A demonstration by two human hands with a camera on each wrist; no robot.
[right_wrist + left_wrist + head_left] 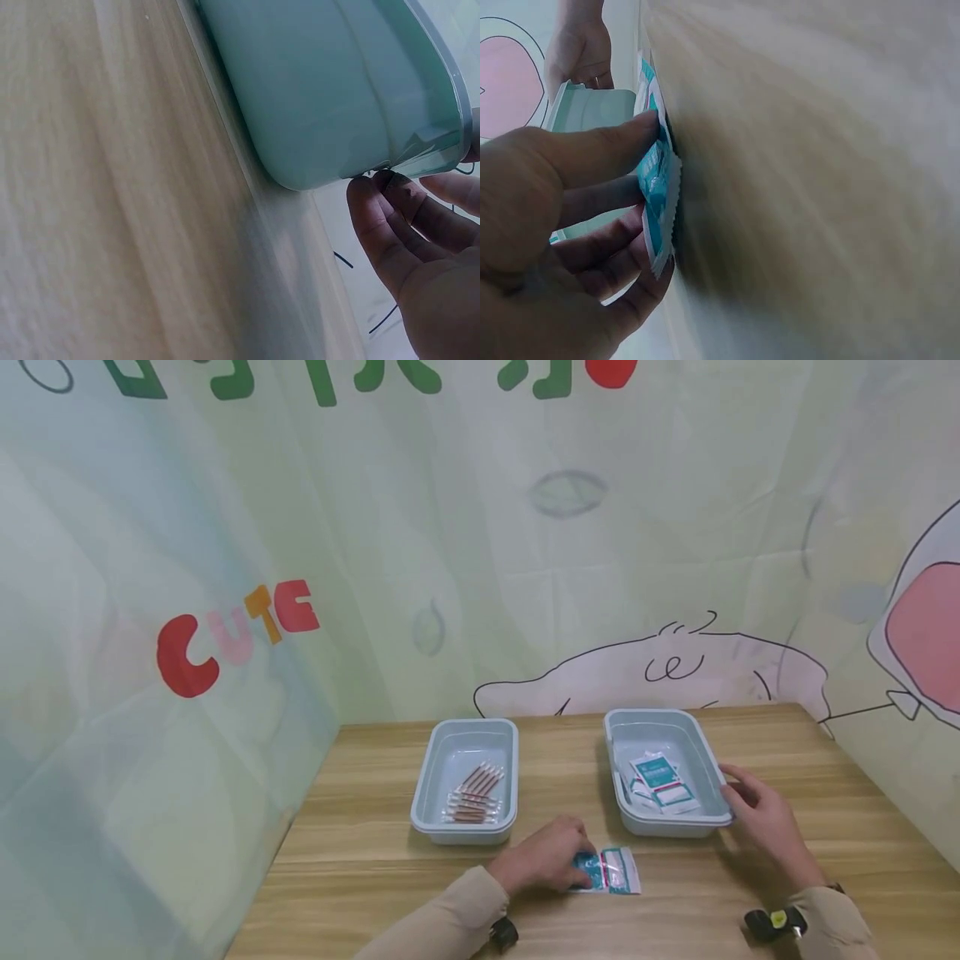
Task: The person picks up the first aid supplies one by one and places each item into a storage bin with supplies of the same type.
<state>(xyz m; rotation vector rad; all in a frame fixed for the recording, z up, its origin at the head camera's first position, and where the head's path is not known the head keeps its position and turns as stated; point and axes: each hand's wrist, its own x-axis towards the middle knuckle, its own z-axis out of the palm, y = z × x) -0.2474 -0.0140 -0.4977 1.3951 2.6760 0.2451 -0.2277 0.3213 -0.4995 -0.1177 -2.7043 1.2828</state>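
My left hand is at a flat teal-and-white sachet near the table's front. In the left wrist view, the thumb and fingers pinch that sachet by its edges, close to the tabletop. My right hand holds the right side of a light blue plastic tray. In the right wrist view, the fingers press on the outer wall of the tray, and part of a digit shows at the rim. Several similar sachets lie inside this tray.
Left of it on the wooden table stands a second light blue tray. It holds several brown-stemmed cotton swabs in clear wrapping. A printed cloth hangs behind the table and along its sides.
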